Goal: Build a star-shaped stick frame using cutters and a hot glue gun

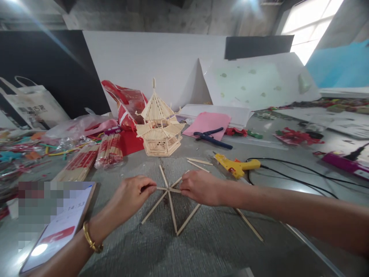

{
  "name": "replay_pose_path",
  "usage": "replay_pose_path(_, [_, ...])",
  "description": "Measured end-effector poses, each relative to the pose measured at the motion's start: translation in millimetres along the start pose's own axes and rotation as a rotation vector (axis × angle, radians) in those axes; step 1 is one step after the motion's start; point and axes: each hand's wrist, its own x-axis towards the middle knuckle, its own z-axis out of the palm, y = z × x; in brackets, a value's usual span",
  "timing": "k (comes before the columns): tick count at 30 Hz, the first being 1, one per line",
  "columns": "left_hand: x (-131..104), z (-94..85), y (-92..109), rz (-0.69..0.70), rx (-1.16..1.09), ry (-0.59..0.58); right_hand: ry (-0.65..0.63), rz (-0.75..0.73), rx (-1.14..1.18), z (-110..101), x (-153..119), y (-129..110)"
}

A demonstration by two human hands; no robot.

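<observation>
Beneath and around the fingers, grey tabletop [129, 254]: finely streaked and dull, with glossy patches farther right.
Pagoda beyond the fingers, slightly left: pale wooden-stick pagoda model [161, 134], ribbed pointed roof above a flared lower roof, upright on a many-sided base.
Star between and below the fingers: flat six-spoked star of thin, pale, square-edged wooden sticks [172, 209], with an outer stick [188, 220] slanting away from its nearest tip toward the right.
Glue gun beyond and right of the right fingers: yellow plastic glue gun [236, 165] on its side, smooth, with a black cord.
Pliers farther beyond: dark blue-handled pliers [215, 139], partly over smooth pink paper [206, 122].
Left hand [131, 196]: fingers narrow, pinching the outer end of the left-hand spoke [162, 188]; a shiny gold bangle [90, 239] circles the wrist.
Right hand [203, 186]: fingers narrow, closed at the outer end of the right-hand spoke [174, 190], the grip partly covered by knuckles.
Spoke line: the long axes run nearly side to side; the hub lies right of the left fingertips, left of the right ones, neither hand clearly nearer.
</observation>
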Motion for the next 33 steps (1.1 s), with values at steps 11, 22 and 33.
replay_pose_path(11, [-7.4, 2.0, -6.9, -0.035, -0.032, 0.081, 0.042, 0.040, 0.154, -26.4, -21.0, 12.9])
replay_pose_path(22, [-13.4, -1.2, -14.7, -0.106, -0.030, 0.147, -0.089, 0.017, 0.045, -10.5, -2.8, 5.4])
replay_pose_path(33, [-14.9, -7.0, -25.0, -0.290, -0.471, 0.214, -0.082, -0.108, 0.108, -13.7, 1.8, 23.5])
